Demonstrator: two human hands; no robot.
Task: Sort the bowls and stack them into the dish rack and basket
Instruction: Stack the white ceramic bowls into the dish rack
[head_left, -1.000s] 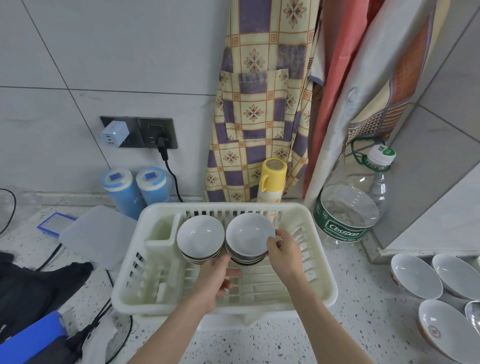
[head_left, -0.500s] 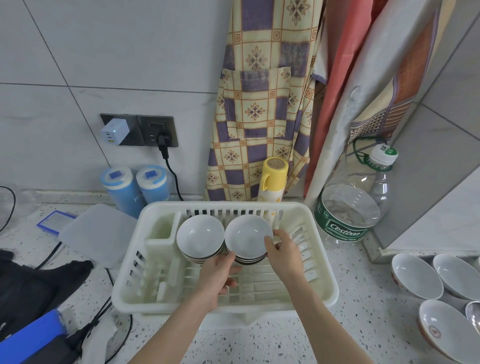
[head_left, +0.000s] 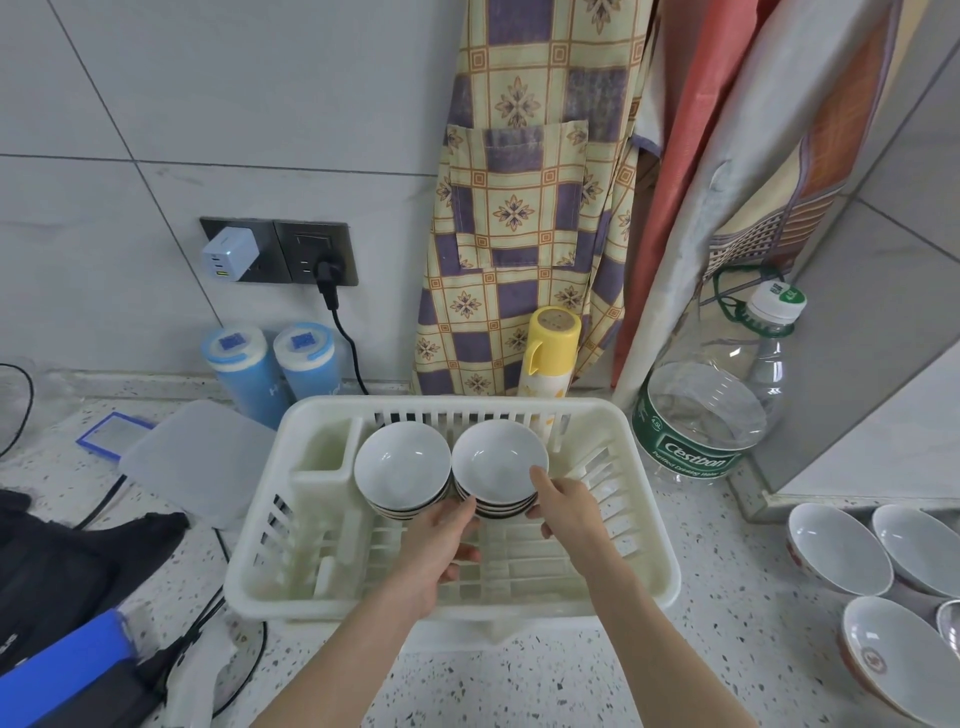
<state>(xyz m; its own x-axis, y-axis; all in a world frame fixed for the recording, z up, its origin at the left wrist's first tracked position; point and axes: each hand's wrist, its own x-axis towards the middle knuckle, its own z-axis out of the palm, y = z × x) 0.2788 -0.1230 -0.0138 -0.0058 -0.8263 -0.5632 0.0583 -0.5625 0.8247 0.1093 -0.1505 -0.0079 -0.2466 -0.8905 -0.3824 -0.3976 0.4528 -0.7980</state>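
Two stacks of bowls in the dish rack (head_left: 644, 587); right stack (head_left: 498, 470) gripped by left hand (head_left: 441, 545) and right hand (head_left: 566, 506); glazed, slippery, breakable, probably heavy; best cupped low at both sides.

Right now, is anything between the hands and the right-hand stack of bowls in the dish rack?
Nothing visible. The left hand and right hand already touch the right stack of bowls in the dish rack.
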